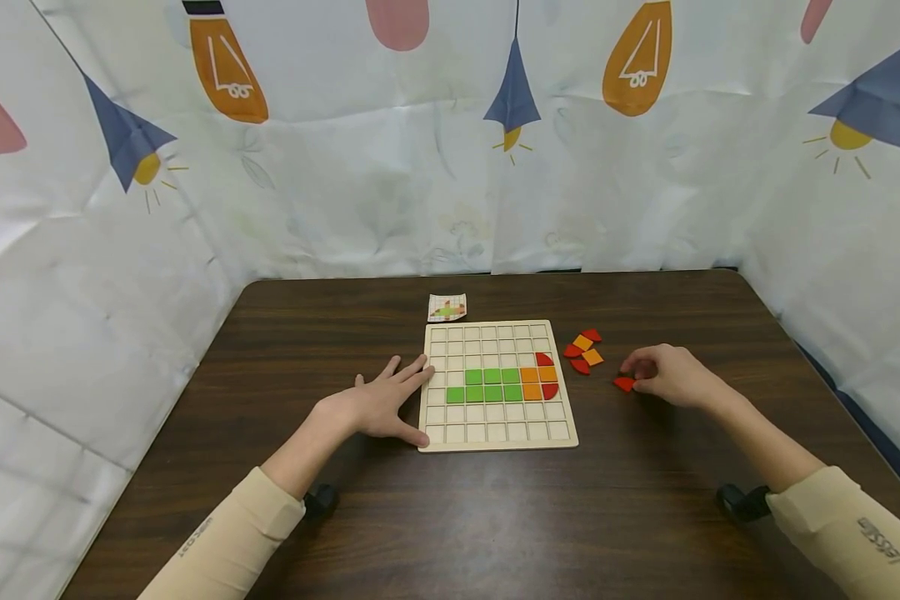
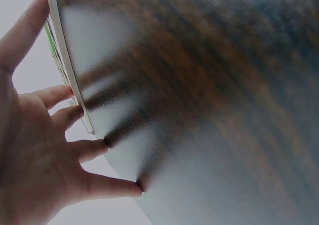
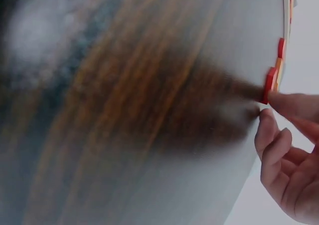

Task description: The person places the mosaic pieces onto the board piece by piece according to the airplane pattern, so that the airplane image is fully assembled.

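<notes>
My left hand (image 1: 387, 405) lies spread along the left edge of a pale wooden grid board (image 1: 457, 433). In the left wrist view, its thumb and some fingertips touch the board's rim, while other fingertips press on the table. Green square tiles (image 1: 492, 392), three orange square tiles (image 1: 529, 375) and two rounded red tiles (image 1: 550, 391) lie in the board's cells. To the right of the board, my right hand (image 1: 671, 375) holds a small red tile (image 1: 624, 383) at its fingertips, low over the table. In the right wrist view, the thumb touches this tile (image 3: 269, 85), with the other fingers curled.
Loose red tiles (image 1: 573, 351) and orange tiles (image 1: 592, 357) lie bunched just right of the board. A small picture card (image 1: 447, 307) lies behind the board's back left corner. The dark wood table (image 1: 510, 517) is bordered at back and sides by printed white cloth (image 1: 330, 200).
</notes>
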{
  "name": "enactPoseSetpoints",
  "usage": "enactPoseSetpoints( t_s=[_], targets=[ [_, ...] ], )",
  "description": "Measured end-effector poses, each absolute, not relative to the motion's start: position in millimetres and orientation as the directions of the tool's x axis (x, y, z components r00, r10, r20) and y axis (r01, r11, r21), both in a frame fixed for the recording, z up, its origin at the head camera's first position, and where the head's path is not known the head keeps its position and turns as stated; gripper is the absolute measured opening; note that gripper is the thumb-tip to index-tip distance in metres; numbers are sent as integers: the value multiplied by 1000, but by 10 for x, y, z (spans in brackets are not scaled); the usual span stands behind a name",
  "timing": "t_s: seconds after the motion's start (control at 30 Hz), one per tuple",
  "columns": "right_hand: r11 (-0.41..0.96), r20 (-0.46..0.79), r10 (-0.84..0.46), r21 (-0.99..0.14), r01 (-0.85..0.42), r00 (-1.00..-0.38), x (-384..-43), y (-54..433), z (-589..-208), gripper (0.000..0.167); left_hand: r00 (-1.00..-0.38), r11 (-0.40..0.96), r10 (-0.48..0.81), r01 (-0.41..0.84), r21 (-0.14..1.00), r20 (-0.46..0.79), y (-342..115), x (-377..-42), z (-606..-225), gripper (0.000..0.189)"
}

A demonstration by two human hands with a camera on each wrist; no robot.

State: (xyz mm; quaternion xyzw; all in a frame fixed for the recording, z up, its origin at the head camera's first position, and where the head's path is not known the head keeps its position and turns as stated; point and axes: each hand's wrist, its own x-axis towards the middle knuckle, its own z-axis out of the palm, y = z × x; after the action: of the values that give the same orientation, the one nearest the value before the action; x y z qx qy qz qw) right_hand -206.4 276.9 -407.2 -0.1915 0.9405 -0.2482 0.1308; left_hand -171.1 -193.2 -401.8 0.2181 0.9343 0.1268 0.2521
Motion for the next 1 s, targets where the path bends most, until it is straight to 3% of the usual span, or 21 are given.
enactPoseSetpoints(
  t_s=[0.27,1.0],
  targets=[
    [803,-197,-408,-542,-247,-891,-2070,2765,-4044,30,-779,873,470,341,349,-416,-1929,-1701,-4007,111],
    [800,-152,-434,-519,-302,-888,-2095,2625,-4060,16,-780,872,470,338,354,-414,-1943,-1707,-4045,112]
  ],
)
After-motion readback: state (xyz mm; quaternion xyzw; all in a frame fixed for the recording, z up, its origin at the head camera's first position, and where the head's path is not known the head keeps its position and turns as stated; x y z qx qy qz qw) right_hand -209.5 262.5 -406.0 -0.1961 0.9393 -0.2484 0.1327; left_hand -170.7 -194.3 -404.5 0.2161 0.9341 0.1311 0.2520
